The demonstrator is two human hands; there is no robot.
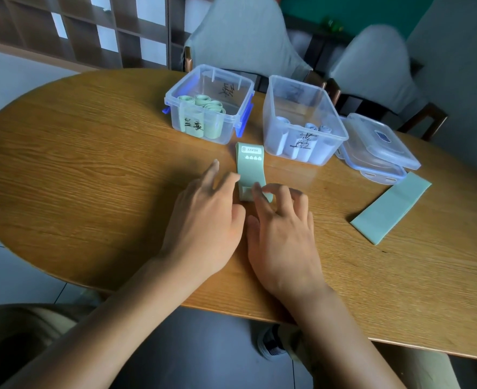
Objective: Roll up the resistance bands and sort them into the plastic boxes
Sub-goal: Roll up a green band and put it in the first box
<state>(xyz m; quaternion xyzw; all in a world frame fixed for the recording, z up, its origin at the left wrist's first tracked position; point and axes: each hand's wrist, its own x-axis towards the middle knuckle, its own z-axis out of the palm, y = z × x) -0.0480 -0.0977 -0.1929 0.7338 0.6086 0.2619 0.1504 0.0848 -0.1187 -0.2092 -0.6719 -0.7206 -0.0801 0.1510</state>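
A pale green resistance band (250, 167) marked "HEAVY" is seen laid flat on an oval wooden table (91, 175), its printed end pointing away and its near end already turned over into a small, tight roll. That rolled end is pinched by the curled fingers of the right hand (283, 237), while the left hand (203, 223) is held beside it with fingers relaxed and spread, the index fingertip resting against the band's left edge. Just beyond the band, two clear plastic boxes are set side by side: the left box (207, 103), fitted with blue clips, is loaded with rolled green bands, and the right box (301, 119) is seen holding rolled pale blue bands; both carry handwritten labels. Two clear lids (380, 148) are stacked to the right of the boxes, and a second green band (391, 207) is left flat and unrolled near them, well apart from the hands. A broad stretch of bare tabletop is left open to the left of the hands, and the near edge of the table is crossed by both forearms. The far edge is bordered by two grey-covered chairs (242, 37), with a wooden lattice shelf (71, 26) seen at far left.
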